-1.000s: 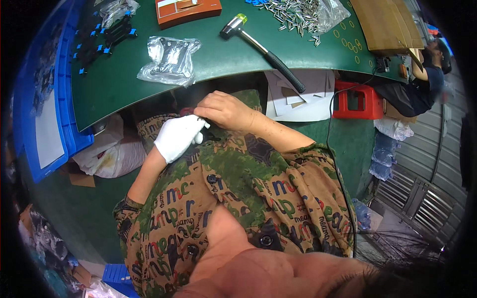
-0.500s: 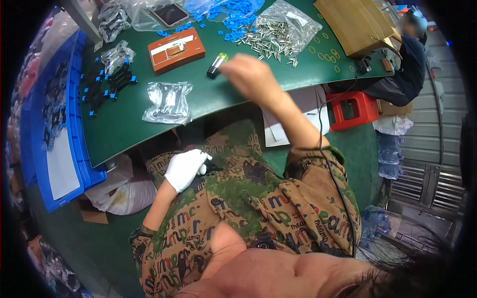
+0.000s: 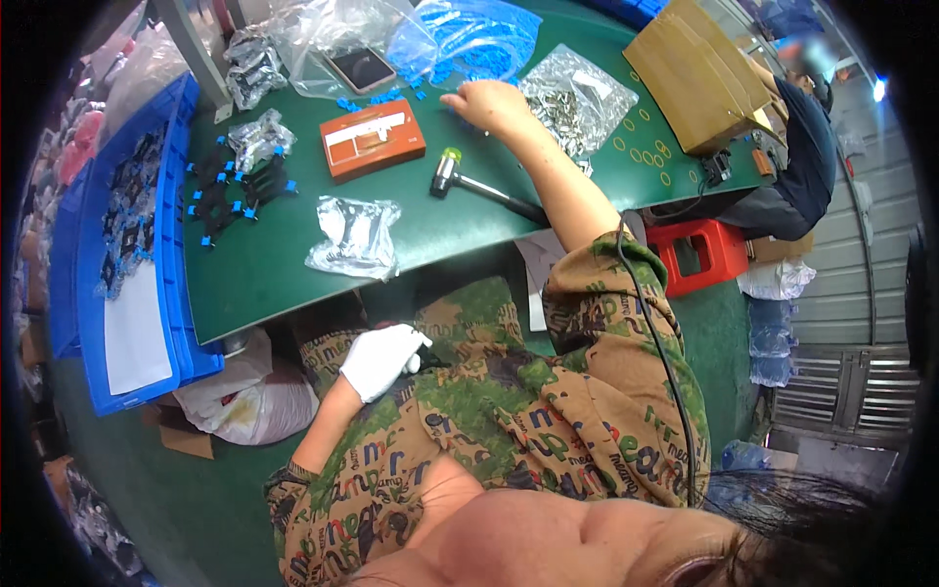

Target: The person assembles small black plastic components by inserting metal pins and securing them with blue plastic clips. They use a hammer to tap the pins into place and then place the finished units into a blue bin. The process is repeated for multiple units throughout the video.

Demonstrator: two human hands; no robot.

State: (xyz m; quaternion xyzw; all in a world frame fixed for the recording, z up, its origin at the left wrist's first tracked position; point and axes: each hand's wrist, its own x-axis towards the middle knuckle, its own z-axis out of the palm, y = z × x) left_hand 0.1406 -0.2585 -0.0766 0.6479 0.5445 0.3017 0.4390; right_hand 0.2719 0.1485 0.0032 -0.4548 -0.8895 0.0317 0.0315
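Observation:
My left hand (image 3: 381, 360), in a white glove, rests over my lap with its fingers curled round a small black part (image 3: 427, 358); most of that part is hidden. My bare right hand (image 3: 489, 106) is over the far middle of the table, between the blue plastic pieces (image 3: 440, 73) and the pile of metal pins (image 3: 558, 110). Its fingers are bent together, and whatever they may hold is hidden. Below that forearm lies a hammer (image 3: 474, 183) with a green-and-black head and a dark grip, untouched by either hand.
An orange-brown box (image 3: 372, 142), a bagged part (image 3: 354, 238) and black frames with blue tips (image 3: 235, 191) lie on the green table. Blue bins (image 3: 181, 293) stand left. Yellow rings (image 3: 643, 157), a carton (image 3: 694, 73) and another person (image 3: 807, 147) are at right; a red stool (image 3: 694, 256) is below.
My right hand has moved from near the hammer head, farther over the table toward the blue pieces. The hammer's shaft now shows. My left hand stays over my lap; the view has shifted slightly.

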